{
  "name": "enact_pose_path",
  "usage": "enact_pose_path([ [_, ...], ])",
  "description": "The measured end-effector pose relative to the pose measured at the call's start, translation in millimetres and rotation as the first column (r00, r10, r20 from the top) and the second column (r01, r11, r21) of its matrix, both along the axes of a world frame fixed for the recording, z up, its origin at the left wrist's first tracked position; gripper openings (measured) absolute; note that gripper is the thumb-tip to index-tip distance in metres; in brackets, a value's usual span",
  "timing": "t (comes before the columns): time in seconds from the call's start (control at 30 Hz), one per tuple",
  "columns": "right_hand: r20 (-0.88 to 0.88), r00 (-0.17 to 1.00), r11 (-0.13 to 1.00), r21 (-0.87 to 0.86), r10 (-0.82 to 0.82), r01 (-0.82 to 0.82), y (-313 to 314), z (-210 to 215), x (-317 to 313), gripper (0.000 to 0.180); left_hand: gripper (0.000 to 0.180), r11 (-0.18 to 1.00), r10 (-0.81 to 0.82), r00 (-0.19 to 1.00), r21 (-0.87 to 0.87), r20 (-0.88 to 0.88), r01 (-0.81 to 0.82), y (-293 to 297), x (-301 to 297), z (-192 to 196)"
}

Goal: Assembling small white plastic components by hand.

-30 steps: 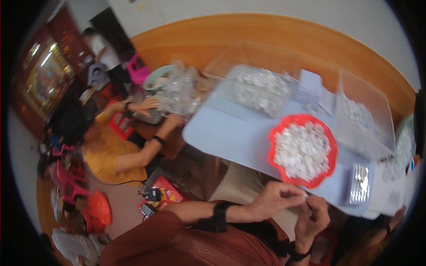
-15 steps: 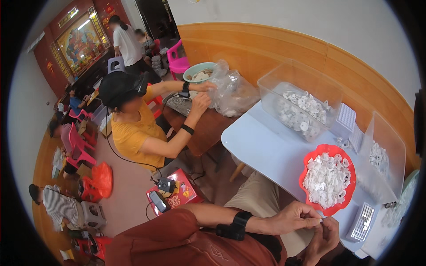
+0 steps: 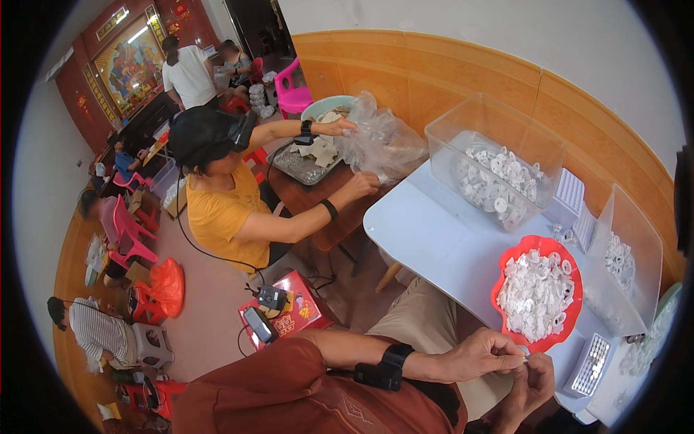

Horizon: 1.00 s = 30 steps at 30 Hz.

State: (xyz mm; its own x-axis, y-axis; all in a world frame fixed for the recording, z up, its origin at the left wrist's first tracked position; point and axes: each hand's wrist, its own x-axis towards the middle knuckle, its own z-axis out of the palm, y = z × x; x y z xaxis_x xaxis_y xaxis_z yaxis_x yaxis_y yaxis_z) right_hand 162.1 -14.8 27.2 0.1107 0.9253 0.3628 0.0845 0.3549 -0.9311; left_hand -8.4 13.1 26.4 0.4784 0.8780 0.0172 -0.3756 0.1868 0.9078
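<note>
Small white part, pinched between both hands, lower right of frame.
Left hand [image 3: 481,354] and right hand [image 3: 531,380] meet fingertip to fingertip, clamped on the small white part [image 3: 523,356], just below the red basket [image 3: 497,293] of white pieces on the desk [image 3: 434,231]; clear bin [image 3: 499,137] farther up.

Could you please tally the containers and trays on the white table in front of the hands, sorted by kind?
Clear plastic bins: 2, one at the far side, one at the right.
Red basket of small white parts: 1.
White grid trays: 3, two by the wall and one near the hands.
Total: 6.
</note>
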Motion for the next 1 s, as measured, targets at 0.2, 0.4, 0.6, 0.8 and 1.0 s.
enact_pose_path([
  [0.2,-0.108,0.993,0.995,-0.081,0.045,-0.054,-2.2,8.2,1.3,0.022,0.029,1.000,-0.002,1.000,-0.008,-0.009,0.002,-3.0,3.6,-0.5],
  [0.4,-0.129,0.990,0.992,-0.101,0.058,-0.071,-4.5,5.7,8.6,0.023,0.030,1.000,-0.009,0.998,0.007,-0.054,0.010,-3.7,4.2,0.2],
  [0.6,-0.133,0.991,0.995,-0.089,0.032,-0.044,-7.0,-2.6,11.7,0.021,0.030,1.000,-0.004,0.999,0.010,-0.035,0.004,-4.8,7.2,0.6],
  [0.8,0.207,0.975,0.995,0.076,-0.079,0.064,-9.6,-2.7,12.9,0.020,0.028,1.000,-0.006,1.000,-0.020,-0.027,0.006,-2.8,9.4,-0.7],
  [1.0,0.471,0.855,0.929,0.369,-0.218,0.033,-6.9,0.5,11.9,0.021,0.028,0.999,-0.011,1.000,-0.038,0.029,0.012,-4.2,7.8,0.0],
])
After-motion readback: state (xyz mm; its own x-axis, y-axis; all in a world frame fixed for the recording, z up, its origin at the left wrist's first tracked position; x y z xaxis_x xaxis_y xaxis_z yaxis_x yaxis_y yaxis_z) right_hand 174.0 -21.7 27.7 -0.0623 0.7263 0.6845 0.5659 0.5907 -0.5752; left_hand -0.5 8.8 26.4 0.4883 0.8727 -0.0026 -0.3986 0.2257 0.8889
